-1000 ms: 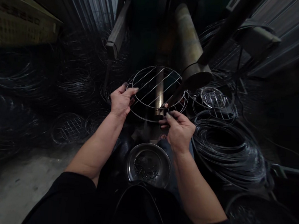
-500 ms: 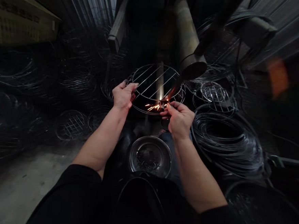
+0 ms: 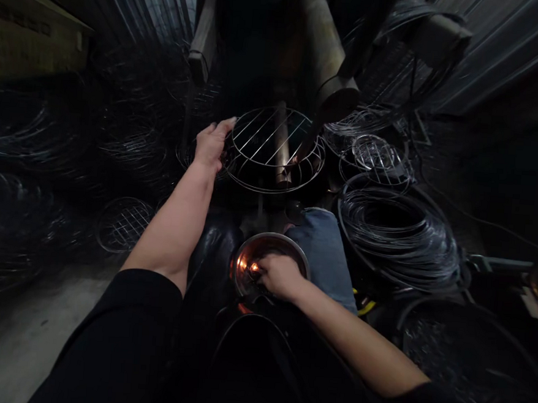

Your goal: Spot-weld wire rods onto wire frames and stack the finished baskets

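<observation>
My left hand is closed on the left rim of a round wire rack, which has parallel bars across its upper ring and more rings below. The rack rests around a metal cylinder arm, and a dark rod from above meets its near right rim. My right hand is down inside a shiny metal bowl at my lap. Its fingers are curled downward, and their tips and whatever they pinch are hard to make out. Orange light glints on the bowl's inner wall.
A thick cylinder juts overhead from the machine. Coiled wire lies at the right, with a smaller round grid behind it. Stacked wire racks fill the dim left side, and another grid lies near the floor.
My right hand has left the rack's near rim and dropped into the bowl. The sparks at the rim have stopped. My left hand stays on the rack.
</observation>
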Demonstrator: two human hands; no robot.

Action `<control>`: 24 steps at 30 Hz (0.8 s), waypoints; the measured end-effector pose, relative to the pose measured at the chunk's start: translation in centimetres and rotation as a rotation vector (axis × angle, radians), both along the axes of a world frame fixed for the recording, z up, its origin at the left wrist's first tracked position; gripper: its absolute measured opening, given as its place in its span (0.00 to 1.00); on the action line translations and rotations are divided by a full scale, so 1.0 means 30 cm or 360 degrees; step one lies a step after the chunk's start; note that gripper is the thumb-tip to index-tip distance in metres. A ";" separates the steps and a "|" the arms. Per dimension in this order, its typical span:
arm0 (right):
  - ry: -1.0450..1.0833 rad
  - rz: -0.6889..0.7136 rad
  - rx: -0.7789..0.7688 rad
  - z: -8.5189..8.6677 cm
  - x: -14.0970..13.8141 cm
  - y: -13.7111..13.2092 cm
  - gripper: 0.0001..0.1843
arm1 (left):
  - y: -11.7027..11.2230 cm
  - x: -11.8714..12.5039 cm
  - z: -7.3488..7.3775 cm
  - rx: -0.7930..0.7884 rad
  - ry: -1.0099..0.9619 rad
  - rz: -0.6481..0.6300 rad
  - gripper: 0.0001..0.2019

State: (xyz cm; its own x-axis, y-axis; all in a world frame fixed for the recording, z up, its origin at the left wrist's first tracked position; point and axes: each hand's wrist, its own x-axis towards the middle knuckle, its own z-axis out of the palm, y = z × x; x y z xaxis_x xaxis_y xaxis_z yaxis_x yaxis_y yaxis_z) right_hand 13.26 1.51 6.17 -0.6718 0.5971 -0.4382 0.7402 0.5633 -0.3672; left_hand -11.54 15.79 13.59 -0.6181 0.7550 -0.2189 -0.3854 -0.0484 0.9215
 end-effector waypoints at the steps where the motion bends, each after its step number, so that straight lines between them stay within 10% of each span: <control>1: -0.0144 0.0094 -0.0056 -0.030 -0.007 -0.027 0.14 | 0.007 -0.008 0.002 -0.0020 0.0044 -0.0049 0.14; 11: -0.0367 0.0241 -0.0167 -0.076 0.059 -0.014 0.16 | -0.243 0.030 0.000 -0.0160 -0.0015 -0.0030 0.21; 24: -0.0187 -0.0198 -0.0069 -0.075 0.059 -0.012 0.15 | -0.195 0.023 -0.014 -0.0125 -0.0010 0.0006 0.20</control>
State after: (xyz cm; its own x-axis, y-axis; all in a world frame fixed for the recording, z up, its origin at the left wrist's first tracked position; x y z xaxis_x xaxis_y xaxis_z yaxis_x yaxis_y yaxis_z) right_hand 15.02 1.14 3.91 -0.5367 0.6512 -0.5365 0.8424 0.4502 -0.2962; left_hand -10.85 9.94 13.17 -0.6191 0.7333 -0.2811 -0.3912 0.0224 0.9200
